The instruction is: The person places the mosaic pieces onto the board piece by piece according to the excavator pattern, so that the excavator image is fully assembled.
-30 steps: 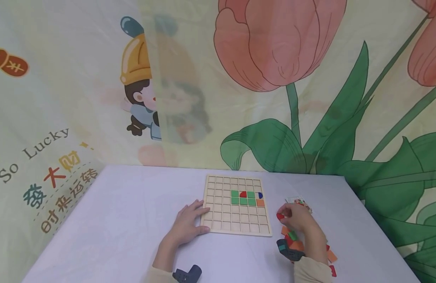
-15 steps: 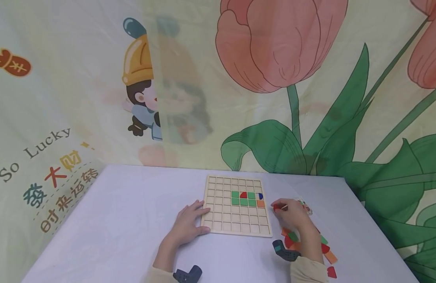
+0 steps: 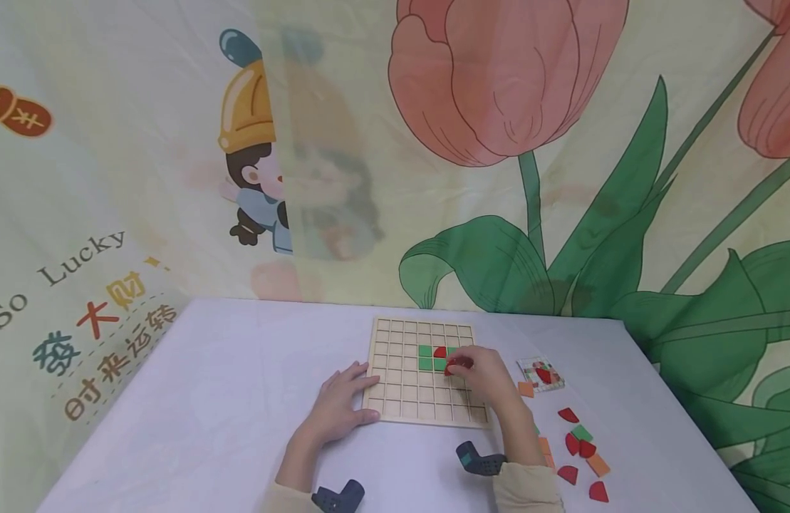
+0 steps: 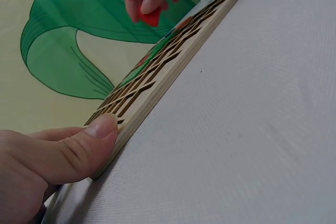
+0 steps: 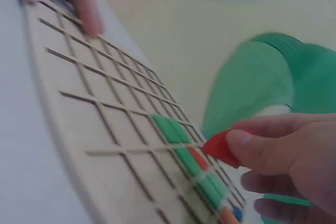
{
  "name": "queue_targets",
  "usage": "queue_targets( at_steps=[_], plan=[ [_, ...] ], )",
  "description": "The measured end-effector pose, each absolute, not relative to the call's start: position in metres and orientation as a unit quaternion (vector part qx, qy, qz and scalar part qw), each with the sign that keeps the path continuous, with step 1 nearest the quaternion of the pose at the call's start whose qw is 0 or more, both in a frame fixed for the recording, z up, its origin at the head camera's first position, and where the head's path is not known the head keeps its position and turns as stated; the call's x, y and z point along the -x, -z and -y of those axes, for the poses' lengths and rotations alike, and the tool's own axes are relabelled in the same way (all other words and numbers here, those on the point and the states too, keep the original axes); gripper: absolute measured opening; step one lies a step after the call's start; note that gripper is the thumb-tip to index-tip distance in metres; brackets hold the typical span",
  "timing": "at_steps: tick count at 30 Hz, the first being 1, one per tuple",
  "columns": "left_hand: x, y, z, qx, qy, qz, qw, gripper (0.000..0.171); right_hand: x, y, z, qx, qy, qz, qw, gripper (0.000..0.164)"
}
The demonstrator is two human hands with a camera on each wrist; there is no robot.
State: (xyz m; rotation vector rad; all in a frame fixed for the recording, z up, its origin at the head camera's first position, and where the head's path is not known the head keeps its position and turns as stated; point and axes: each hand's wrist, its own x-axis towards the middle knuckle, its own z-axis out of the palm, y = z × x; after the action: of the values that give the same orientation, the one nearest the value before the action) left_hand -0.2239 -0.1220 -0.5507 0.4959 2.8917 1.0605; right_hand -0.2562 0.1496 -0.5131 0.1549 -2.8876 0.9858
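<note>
A wooden grid board (image 3: 395, 392) lies on the white table, with green square tiles (image 3: 425, 363) and a red quarter-round tile (image 3: 440, 352) set in its cells. My left hand (image 3: 335, 406) rests at the board's left edge with fingers spread; its thumb (image 4: 100, 129) lies on the near corner. Above the right half of the board, my right hand (image 3: 494, 374) pinches another red quarter-round tile (image 5: 223, 148) between thumb and forefinger. In the head view that hand covers some cells at the right. A blue piece (image 5: 238, 213) and an orange tile (image 5: 229, 216) show on the board in the right wrist view.
Right of the board lies a printed pattern card (image 3: 557, 385), with an orange tile (image 3: 526, 389) at its near edge. Loose red tiles (image 3: 568, 415), a green one (image 3: 582, 432) and orange ones (image 3: 598, 465) are scattered nearer me. A patterned cloth (image 3: 330, 278) hangs behind the table.
My right hand has moved left from the loose tiles to over the board, carrying the red quarter-round tile. The pattern card and more loose tiles are uncovered. My left hand has stayed put.
</note>
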Motion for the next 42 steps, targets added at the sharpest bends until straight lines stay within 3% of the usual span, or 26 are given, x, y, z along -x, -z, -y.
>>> queue_targets(
  at_steps=[11, 33, 42],
  plan=[
    [0.226, 0.554, 0.123, -0.161, -0.341, -0.926, 0.008, 0.06, 0.258, 0.533, -0.119, -0.078, -0.3, 0.951, 0.013, 0.007],
    [0.226, 0.555, 0.123, -0.157, -0.343, -0.926, 0.009, 0.06, 0.257, 0.533, -0.111, -0.036, -0.264, 0.962, 0.06, 0.008],
    [0.225, 0.552, 0.123, -0.147, -0.352, -0.924, 0.015, 0.06, 0.259, 0.54, -0.105, -0.025, -0.214, 0.972, 0.089, 0.015]
  ],
)
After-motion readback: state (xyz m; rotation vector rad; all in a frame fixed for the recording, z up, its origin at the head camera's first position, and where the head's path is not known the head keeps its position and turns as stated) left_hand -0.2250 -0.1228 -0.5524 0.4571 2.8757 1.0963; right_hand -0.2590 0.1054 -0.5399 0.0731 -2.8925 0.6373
